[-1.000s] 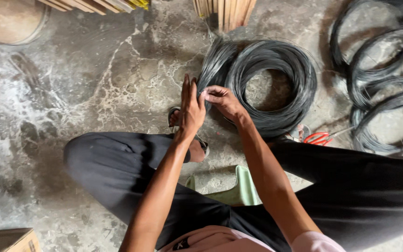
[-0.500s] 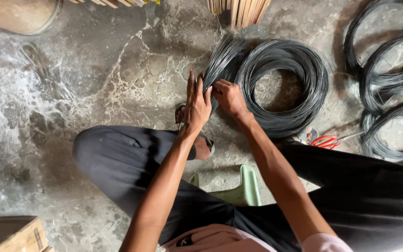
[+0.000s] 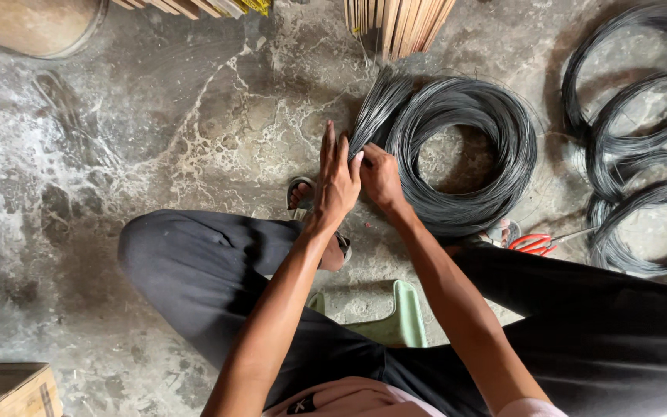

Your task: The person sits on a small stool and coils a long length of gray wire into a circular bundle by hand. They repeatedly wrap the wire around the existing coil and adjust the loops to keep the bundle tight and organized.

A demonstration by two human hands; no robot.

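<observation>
Wire bundle (image 3: 376, 108): we see a sheaf of dark straight strands fanning up and away from our hands, its lower end pinched between them, lying against the left side of the big coil
Stool (image 3: 403, 320): pale green, nearest to us, between our dark-trousered legs
Left hand (image 3: 337, 185): fingers straight and together, flat against the bundle's left side
Right hand (image 3: 381, 176): fingers curled and closed on the bundle's lower end, touching our left hand
Sandalled foot (image 3: 310, 205): just under the hands
Wire coil (image 3: 465, 150): round, dark, on the concrete floor (image 3: 156, 139), right of the grip
Red-handled cutters (image 3: 533, 243): right, beside our leg
More coils (image 3: 634, 154): far right
Wooden sticks (image 3: 395, 23): top edge, beyond the bundle
</observation>
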